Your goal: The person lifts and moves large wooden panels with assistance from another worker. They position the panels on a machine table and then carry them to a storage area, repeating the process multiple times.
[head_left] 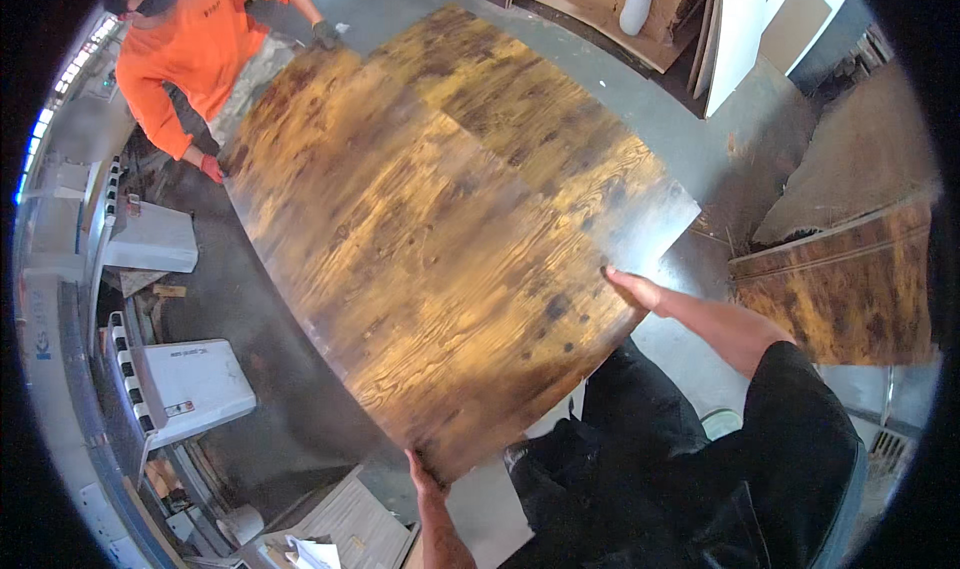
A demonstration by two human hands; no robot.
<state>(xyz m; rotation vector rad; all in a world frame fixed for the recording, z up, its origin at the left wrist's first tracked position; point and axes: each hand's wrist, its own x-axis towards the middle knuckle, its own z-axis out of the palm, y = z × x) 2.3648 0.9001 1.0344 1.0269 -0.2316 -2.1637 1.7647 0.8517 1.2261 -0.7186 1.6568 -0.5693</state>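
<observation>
A large wood-grain board (400, 259), mottled golden brown and dark, stretches away from me. My left hand (427, 474) is closed on its near left corner, thumb along the edge. At the near right edge my right hand (635, 287) grips the same board, thumb on top and the other fingers hidden below. A person in an orange top (200, 49) with gloves has both hands at the far end. A second board (520, 109) of like pattern shows beyond the right edge, lower down; its support is hidden.
White machine housings (200, 389) line the left side. Wood-grain boards (840, 289) are stacked at the right. White panels (745, 39) lean at the far right beside an open wooden crate (600, 19). Pale planks (350, 524) lie near my left forearm.
</observation>
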